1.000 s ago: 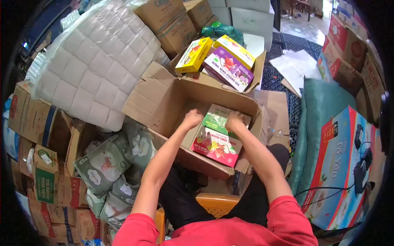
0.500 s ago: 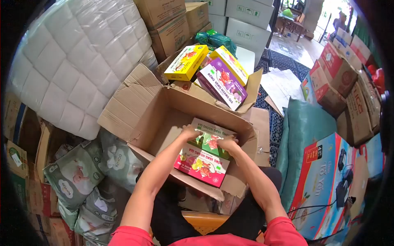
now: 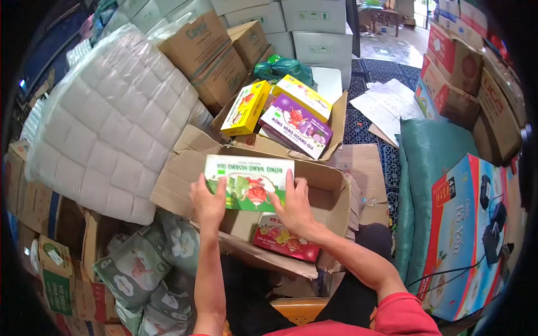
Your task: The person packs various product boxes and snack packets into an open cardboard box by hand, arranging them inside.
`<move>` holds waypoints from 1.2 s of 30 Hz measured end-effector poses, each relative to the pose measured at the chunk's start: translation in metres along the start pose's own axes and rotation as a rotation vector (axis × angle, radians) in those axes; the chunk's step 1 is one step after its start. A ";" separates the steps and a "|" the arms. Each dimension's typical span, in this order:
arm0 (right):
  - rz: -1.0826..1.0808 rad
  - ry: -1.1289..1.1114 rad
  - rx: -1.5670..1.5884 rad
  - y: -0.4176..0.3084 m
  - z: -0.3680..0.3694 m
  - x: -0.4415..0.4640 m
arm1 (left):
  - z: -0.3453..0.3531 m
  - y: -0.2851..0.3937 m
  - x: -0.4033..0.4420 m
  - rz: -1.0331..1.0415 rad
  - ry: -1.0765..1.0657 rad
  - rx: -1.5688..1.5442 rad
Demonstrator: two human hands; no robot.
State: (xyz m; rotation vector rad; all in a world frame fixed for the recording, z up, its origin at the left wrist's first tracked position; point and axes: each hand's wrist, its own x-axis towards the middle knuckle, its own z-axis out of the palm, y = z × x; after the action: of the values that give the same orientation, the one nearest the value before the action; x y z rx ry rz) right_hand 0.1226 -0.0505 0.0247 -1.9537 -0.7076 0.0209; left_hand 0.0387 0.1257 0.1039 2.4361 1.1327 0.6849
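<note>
Both hands hold a green and white box [image 3: 249,182] above the open cardboard carton [image 3: 330,193]. My left hand [image 3: 209,201] grips its left end, thumb on the printed face. At the right end, my right hand [image 3: 292,207] is closed on the same box. Inside the carton below lies a red box [image 3: 286,238], partly hidden by my right hand and forearm. Just beyond, a purple box [image 3: 296,124] and two yellow boxes, one at left [image 3: 245,108] and one at right [image 3: 303,97], rest in another carton.
A large plastic-wrapped white pack [image 3: 112,123] stands at the left, above grey-green packages [image 3: 134,263]. Brown cartons [image 3: 204,53] and white cartons [image 3: 319,33] are stacked behind. At the right are a green cushion-like bundle [image 3: 434,151], a blue and red carton [image 3: 462,224] with black cables, and papers [image 3: 389,103].
The green box has been raised out of the carton in both hands, uncovering more of the carton's bottom. The red box remains inside. The camera view has shifted.
</note>
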 end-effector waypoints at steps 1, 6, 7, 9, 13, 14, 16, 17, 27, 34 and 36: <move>-0.082 0.110 0.024 0.003 -0.001 0.009 | -0.006 0.009 0.005 0.085 0.093 -0.024; -0.157 0.394 0.106 0.038 -0.025 0.088 | 0.015 0.081 0.060 0.496 0.254 -0.150; -0.093 0.403 0.136 0.046 -0.029 0.101 | 0.028 0.095 0.073 0.556 0.243 -0.130; 0.054 0.413 0.101 0.066 -0.034 0.125 | 0.059 0.119 0.102 0.675 0.196 -0.105; 0.286 0.387 0.009 0.117 -0.025 0.154 | 0.117 0.136 0.151 0.703 -0.090 -0.095; 0.355 0.353 -0.008 0.119 -0.026 0.155 | 0.130 0.134 0.158 0.670 -0.195 -0.116; 0.481 0.274 -0.052 0.122 -0.027 0.158 | 0.152 0.127 0.169 0.586 -0.396 -0.169; 0.454 0.235 -0.033 0.123 -0.028 0.160 | 0.159 0.124 0.171 0.597 -0.385 -0.163; 0.539 0.191 -0.001 0.107 -0.013 0.152 | 0.157 0.089 0.139 0.693 -0.222 -0.388; -0.409 0.211 -0.233 0.037 -0.009 0.055 | 0.095 -0.026 0.007 0.294 -0.563 -0.517; -0.249 -0.298 -0.154 0.034 -0.011 0.019 | 0.117 -0.097 -0.014 0.164 -0.785 -0.189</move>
State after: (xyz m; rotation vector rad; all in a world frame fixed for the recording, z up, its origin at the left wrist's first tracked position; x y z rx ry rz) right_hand 0.1573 -0.0610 0.0073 -2.0162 -1.1754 0.1101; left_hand 0.0381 0.1596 -0.0446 2.2951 0.5275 -0.1418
